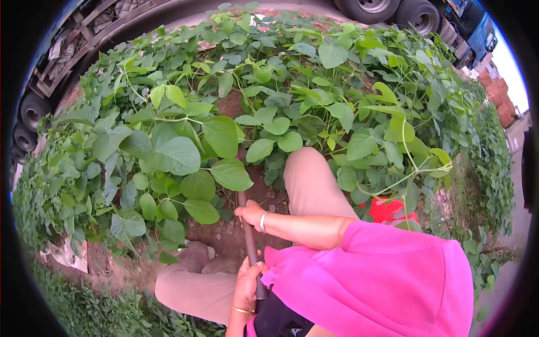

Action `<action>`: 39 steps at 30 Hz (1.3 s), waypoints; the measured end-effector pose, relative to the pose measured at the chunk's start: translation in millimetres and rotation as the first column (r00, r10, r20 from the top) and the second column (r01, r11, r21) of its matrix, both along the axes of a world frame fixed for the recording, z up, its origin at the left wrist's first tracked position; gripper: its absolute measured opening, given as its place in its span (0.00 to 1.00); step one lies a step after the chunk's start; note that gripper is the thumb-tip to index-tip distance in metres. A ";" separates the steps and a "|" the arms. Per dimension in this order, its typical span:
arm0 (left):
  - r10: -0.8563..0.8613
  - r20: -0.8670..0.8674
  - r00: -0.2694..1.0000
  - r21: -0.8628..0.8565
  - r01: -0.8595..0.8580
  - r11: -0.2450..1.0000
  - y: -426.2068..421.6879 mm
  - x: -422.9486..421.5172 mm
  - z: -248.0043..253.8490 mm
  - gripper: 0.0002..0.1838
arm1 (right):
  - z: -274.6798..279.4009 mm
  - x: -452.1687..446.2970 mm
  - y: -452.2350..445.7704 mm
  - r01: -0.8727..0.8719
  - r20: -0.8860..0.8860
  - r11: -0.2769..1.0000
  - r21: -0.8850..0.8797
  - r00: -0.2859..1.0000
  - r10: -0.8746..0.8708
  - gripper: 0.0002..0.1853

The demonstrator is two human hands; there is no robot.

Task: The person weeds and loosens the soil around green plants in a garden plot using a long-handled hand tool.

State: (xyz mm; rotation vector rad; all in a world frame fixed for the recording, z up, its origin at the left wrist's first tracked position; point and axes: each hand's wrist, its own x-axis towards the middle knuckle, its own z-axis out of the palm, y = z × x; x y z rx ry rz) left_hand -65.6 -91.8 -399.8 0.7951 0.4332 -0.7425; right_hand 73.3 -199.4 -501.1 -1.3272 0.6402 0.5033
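My right hand (252, 214), with a silver bangle at the wrist, is closed round a long brown tool handle (250, 241). Lower down, near the handle's end by my body, my left hand (246, 283) with a gold bracelet also grips it. The handle points away from me over bare soil (216, 233), and its far end disappears among the leaves, so the tool's head is hidden. Broad-leaved green bean-like plants (174, 154) crowd in on both sides of the handle. My right knee (309, 174) is bent beside it.
My left leg and shoe (191, 255) rest on the soil at the left. A red bag-like thing (387, 209) lies partly under leaves at the right. Trucks with large wheels (373, 4) stand beyond the plants. Stacked reddish blocks (499, 100) are at the far right.
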 end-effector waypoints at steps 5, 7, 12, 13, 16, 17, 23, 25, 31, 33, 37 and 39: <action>-0.017 0.137 0.990 0.086 0.005 0.996 3.1 4.2 -10.0 0.14 | 10.4 6.2 2.6 0.039 0.159 0.999 -0.027 0.987 -0.034 0.07; -0.022 -0.067 0.998 -0.023 0.020 1.000 4.3 0.8 -12.9 0.13 | -10.9 -6.1 2.1 0.011 0.004 0.981 -0.195 1.000 -0.011 0.09; -0.085 -0.208 0.974 -0.023 0.082 0.996 -2.0 1.0 -35.9 0.10 | -54.2 -20.6 -13.5 -0.021 -0.299 0.984 -0.174 0.954 -0.033 0.13; -0.088 -0.193 0.977 -0.038 0.082 0.996 -2.0 1.5 -33.4 0.10 | -46.8 -20.1 -13.1 -0.051 -0.277 0.982 -0.181 0.961 -0.001 0.13; -0.061 -0.083 0.995 -0.017 0.060 0.998 0.6 -0.4 -27.0 0.11 | -18.8 -5.8 -10.9 -0.061 -0.150 0.975 -0.212 0.988 0.029 0.12; -0.061 -0.097 0.993 -0.015 0.060 0.998 2.3 -2.6 -24.0 0.11 | -15.9 -5.0 -10.0 -0.021 -0.062 0.975 -0.220 0.998 0.007 0.11; -0.038 0.141 0.989 0.076 0.027 0.997 6.0 4.1 -13.0 0.15 | 13.6 7.5 -0.3 0.026 0.173 0.996 -0.081 0.985 -0.012 0.08; -0.046 -0.016 0.999 -0.033 0.045 0.998 10.9 0.2 -6.7 0.14 | -10.1 -1.2 6.0 0.004 0.094 0.962 -0.273 0.995 0.022 0.09; -0.050 -0.240 0.969 -0.146 0.015 0.989 11.0 -2.1 -26.6 0.11 | -33.9 -21.9 2.9 -0.036 -0.338 0.999 -0.033 0.941 0.023 0.11; -0.042 -0.232 0.972 -0.127 0.013 0.992 13.0 -0.3 -13.7 0.11 | -28.7 -19.2 3.1 0.032 -0.290 0.995 0.100 0.957 -0.001 0.10; -0.077 -0.187 0.979 -0.118 0.056 0.991 39.2 -6.9 29.5 0.13 | 8.1 -31.7 21.6 0.075 -0.326 0.984 0.163 0.945 -0.018 0.09; -0.093 -0.203 0.975 -0.093 0.075 0.993 54.8 -17.0 46.0 0.15 | 17.9 -49.4 36.3 0.065 -0.314 0.994 0.086 0.949 -0.035 0.10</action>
